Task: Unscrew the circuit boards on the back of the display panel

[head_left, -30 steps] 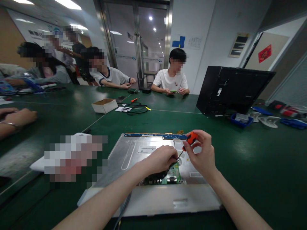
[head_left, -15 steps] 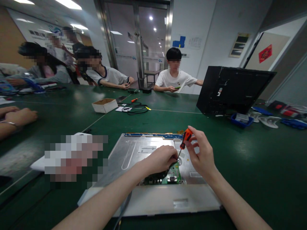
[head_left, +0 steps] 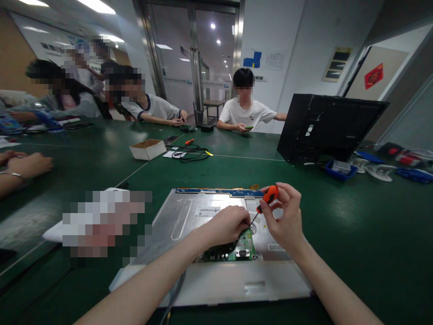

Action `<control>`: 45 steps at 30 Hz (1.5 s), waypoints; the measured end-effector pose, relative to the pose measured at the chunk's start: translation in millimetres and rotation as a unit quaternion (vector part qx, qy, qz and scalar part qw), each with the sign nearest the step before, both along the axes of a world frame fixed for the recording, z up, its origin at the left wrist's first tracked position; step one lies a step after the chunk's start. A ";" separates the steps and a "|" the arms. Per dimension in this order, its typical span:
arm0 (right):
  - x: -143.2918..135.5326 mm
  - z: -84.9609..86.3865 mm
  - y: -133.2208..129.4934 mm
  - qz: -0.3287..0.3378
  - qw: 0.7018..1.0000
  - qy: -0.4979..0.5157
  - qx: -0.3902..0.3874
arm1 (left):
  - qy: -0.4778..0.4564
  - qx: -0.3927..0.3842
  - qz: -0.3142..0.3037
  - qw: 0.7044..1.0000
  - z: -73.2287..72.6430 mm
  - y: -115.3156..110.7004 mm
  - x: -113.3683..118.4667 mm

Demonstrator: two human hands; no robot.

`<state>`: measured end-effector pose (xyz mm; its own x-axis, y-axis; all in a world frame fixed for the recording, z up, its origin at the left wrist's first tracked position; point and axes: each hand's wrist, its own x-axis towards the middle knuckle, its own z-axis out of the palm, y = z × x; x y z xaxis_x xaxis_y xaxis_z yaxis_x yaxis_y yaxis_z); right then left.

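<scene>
A metal display panel (head_left: pixel 219 284) lies flat on the green table, with a green circuit board (head_left: pixel 248 247) at its middle and a blue board strip (head_left: pixel 203 192) along its far edge. My right hand (head_left: pixel 284 216) grips the orange-and-black handle of a screwdriver (head_left: pixel 271 194), which leans to the right. Its tip meets the upper edge of the circuit board, close to my left fingertips. My left hand (head_left: pixel 230 223) rests over the board with fingers curled in; what they hold, if anything, is hidden. Under that hand a dark part shows, and a black cable (head_left: pixel 176 289) runs toward me.
A black monitor casing (head_left: pixel 331 126) stands at the right, near a blue tray (head_left: pixel 341 170). An open cardboard box (head_left: pixel 148 149), coiled black cable (head_left: pixel 191 155) and another orange screwdriver (head_left: pixel 189 141) lie farther back. Other people sit around the table; one person's hands (head_left: pixel 30 167) rest at the left.
The screwdriver's handle has tipped lower and to the right, and my right fingers moved with it. Its tip stays at the board's edge. My left hand has hardly moved.
</scene>
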<state>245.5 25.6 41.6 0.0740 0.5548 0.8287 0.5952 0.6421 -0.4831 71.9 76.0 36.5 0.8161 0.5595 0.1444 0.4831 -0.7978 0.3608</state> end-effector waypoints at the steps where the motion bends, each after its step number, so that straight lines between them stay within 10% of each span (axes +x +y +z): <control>1: -0.2 0.4 -0.4 0.003 1.000 -0.002 -0.004 | -0.001 0.001 0.000 1.000 0.0 0.0 -0.1; 21: 4.9 19.1 -0.5 -0.050 0.995 -0.071 -0.043 | -0.017 -0.010 -0.012 1.000 0.3 -0.7 -0.8; 27: 3.5 76.8 1.0 -0.006 0.932 -0.304 -0.196 | -0.016 -0.007 -0.010 1.000 -1.4 -0.2 0.6; 31: -6.0 106.1 6.5 -0.090 0.871 -0.422 -0.236 | -0.012 0.001 0.001 1.000 -0.3 -1.6 0.3; 45: -4.8 117.1 6.3 -0.066 0.838 -0.473 -0.265 | 0.001 0.007 0.007 1.000 -0.6 -2.0 1.4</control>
